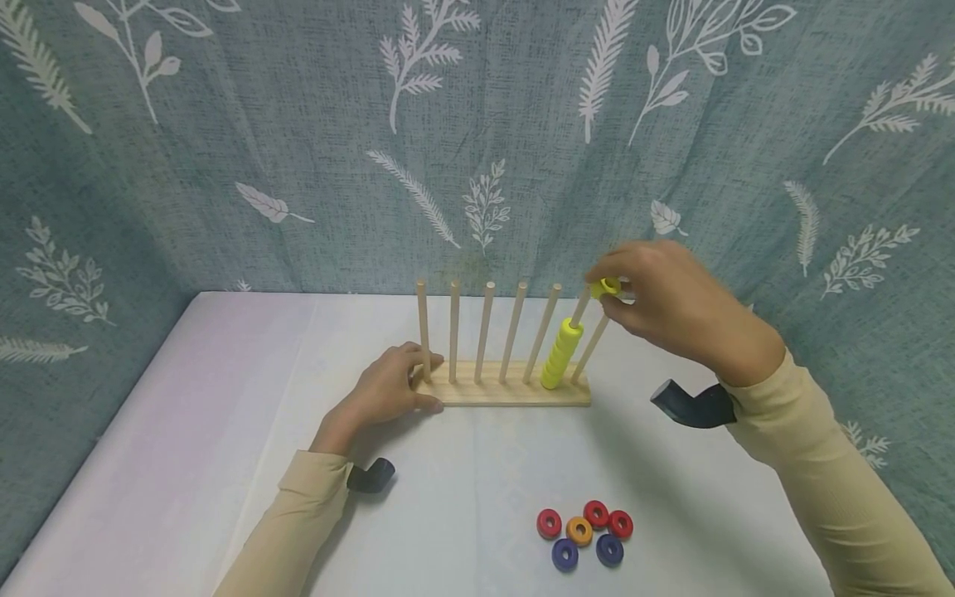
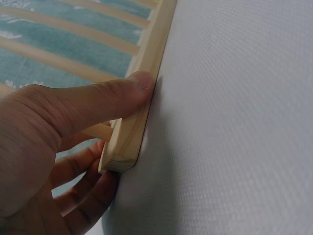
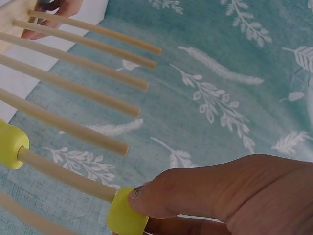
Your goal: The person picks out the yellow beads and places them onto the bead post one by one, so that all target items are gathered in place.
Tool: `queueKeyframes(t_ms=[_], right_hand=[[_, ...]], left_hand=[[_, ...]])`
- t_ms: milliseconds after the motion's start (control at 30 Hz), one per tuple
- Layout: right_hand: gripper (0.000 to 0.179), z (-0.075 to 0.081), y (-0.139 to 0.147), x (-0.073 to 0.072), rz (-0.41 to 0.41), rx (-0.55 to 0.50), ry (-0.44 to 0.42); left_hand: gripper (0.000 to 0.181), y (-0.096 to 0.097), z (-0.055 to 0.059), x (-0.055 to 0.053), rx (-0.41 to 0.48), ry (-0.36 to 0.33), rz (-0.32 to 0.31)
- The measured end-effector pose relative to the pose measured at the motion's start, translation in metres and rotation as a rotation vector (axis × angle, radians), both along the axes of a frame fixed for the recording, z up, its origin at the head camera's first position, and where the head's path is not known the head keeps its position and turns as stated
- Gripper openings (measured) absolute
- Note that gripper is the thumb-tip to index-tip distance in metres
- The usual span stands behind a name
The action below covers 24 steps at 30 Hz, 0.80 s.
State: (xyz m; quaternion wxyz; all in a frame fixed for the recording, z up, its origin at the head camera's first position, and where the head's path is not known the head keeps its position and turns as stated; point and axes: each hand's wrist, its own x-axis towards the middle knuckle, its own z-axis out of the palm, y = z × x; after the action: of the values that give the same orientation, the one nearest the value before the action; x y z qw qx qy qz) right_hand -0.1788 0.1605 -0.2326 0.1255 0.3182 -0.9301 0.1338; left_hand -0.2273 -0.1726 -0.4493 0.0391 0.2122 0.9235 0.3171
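Observation:
A wooden rack (image 1: 507, 396) with several upright pegs stands on the white table. My left hand (image 1: 390, 383) grips its left end, the thumb along the front edge and the other fingers behind, as the left wrist view shows. Up at the right, my right hand (image 1: 671, 305) pinches a yellow ring (image 3: 126, 213) between thumb and fingers. That ring is at the tip of the second peg from the right; whether the peg has entered its hole I cannot tell. Lower on the same peg sits a stack of yellow rings (image 1: 561, 355). The other pegs carry no rings.
Nearer the front of the table lie loose rings: several red ones, among them a red ring (image 1: 549, 523), an orange ring (image 1: 579, 531) and two dark blue rings, one a blue ring (image 1: 609, 550). A leaf-patterned green cloth (image 1: 477, 166) hangs behind the table.

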Motion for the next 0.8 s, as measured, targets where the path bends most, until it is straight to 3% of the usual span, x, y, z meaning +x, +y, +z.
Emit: queueKeyframes(t_ms=[433,800], right_hand=[[0.028,0.0,-0.008,-0.006,-0.014,0.021,-0.038],[0.027,-0.009,-0.009,-0.013,0.017,0.038,-0.015]], left_hand=[[0.065,-0.001,0.001,0.001,0.003,0.002,-0.003],[0.064,-0.001,0.001,0.002,0.004,0.004,-0.006]])
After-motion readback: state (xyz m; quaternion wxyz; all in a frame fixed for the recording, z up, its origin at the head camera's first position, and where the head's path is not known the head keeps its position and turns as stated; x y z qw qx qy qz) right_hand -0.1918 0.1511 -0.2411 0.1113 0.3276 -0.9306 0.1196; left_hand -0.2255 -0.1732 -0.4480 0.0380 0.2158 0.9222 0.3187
